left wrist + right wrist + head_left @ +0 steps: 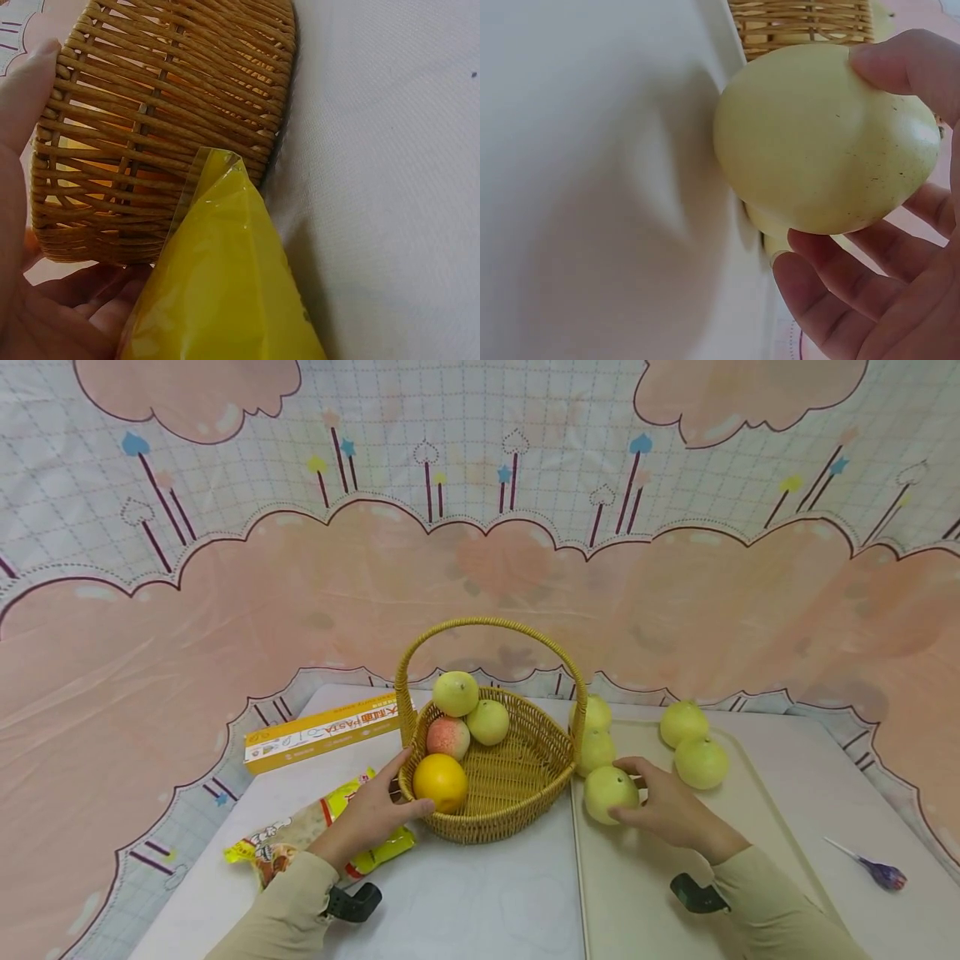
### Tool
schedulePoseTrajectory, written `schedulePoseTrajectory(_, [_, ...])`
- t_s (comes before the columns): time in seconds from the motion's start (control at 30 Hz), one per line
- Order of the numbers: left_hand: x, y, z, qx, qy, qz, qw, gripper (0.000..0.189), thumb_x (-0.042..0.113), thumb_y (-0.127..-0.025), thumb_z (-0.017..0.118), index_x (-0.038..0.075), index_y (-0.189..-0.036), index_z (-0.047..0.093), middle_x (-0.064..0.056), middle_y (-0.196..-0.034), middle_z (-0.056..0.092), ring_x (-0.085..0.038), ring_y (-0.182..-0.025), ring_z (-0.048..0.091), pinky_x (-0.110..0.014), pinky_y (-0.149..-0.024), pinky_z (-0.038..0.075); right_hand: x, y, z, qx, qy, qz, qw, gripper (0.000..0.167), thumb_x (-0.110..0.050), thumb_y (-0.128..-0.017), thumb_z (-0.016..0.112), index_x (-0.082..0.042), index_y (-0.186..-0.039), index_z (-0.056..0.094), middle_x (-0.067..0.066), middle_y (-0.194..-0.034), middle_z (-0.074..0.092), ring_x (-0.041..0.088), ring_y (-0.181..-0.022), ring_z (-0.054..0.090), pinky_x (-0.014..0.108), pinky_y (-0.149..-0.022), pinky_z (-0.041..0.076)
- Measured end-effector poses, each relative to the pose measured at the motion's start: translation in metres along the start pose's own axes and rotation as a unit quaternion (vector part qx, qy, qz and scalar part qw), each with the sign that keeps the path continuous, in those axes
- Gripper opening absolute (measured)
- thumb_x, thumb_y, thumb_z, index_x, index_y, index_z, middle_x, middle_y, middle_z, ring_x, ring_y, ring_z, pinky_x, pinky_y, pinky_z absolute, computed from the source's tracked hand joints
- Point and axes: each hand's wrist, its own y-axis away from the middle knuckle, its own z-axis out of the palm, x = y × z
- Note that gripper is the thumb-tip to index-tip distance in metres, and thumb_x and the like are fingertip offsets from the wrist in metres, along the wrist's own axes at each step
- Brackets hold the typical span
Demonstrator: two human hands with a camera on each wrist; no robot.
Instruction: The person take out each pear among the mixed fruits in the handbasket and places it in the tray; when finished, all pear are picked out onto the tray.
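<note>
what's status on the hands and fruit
Left hand holding wicker basket by its rim. Right hand gripping yellow-green fruit, outside basket. Arched handle possibly in the way.

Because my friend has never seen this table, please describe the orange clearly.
Midway across the white table stands a wicker basket with a tall handle. Inside, at its near-left edge beside the person's left hand, lies the orange. Its deep orange skin sets it apart from the pinkish peach and pale green fruits behind.
</note>
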Motion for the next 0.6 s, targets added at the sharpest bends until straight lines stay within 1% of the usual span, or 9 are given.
schedulePoseTrajectory(0.37, [0.0006,0.0003,-0.0001,0.0,0.001,0.001,1.0,0.101,0.056,-0.084,0.074,0.016,-0.161,0.022,-0.021,-0.16,0.028,-0.045,-0.144,0.028,-0.067,-0.111,0.026,0.0037,0.0001,0.007,0.0,-0.012,0.007,0.9999,0.064,-0.023,-0.082,0.081,0.005,-0.133,0.052,0.021,-0.13,0.06,0.037,-0.107,0.062,0.035,-0.078,0.056])
schedulePoseTrajectory(0.6, [-0.0009,-0.0005,0.0003,0.001,0.003,-0.002,1.0,0.102,0.057,-0.083,0.075,0.018,-0.161,0.022,-0.02,-0.16,0.029,-0.045,-0.144,0.028,-0.067,-0.111,0.026,-0.0019,0.0013,0.0019,-0.01,-0.034,0.009,0.9993,0.064,-0.024,-0.087,0.079,0.007,-0.136,0.05,0.027,-0.135,0.055,0.041,-0.114,0.06,0.042,-0.083,0.057])
